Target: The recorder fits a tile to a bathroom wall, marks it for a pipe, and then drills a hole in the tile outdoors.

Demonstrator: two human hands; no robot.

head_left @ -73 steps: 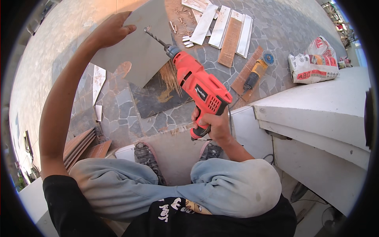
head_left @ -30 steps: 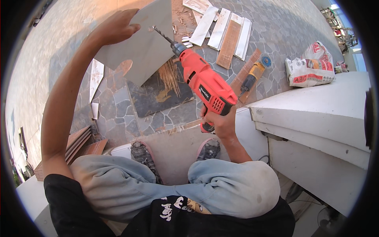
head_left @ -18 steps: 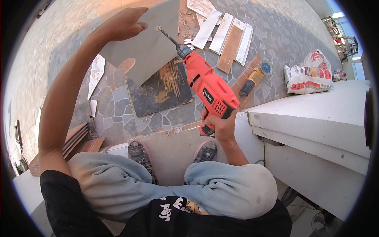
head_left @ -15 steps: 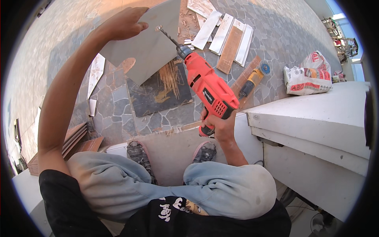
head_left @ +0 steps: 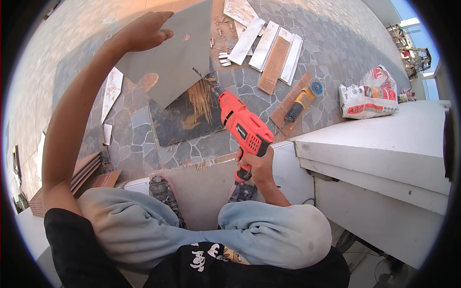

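My left hand grips the upper left edge of a pale grey tile, held tilted above a dark square slab. The tile has a small chipped spot. A bundle of straw-like strands lies on the slab, partly under the tile. My right hand is wrapped round the handle of a red power drill. Its long twist bit points toward the tile, below the chipped spot; whether it touches the tile I cannot tell.
White and brown strips lie on the stone-paved floor beyond. A yellow angle grinder rests on a brown plank. Sacks sit at right, by a white ledge. Brown tiles are stacked at lower left, beside my knees.
The drill has moved down toward me, its bit leaving the chipped spot, which now shows on the tile. The tile and my left hand have shifted slightly left in view.
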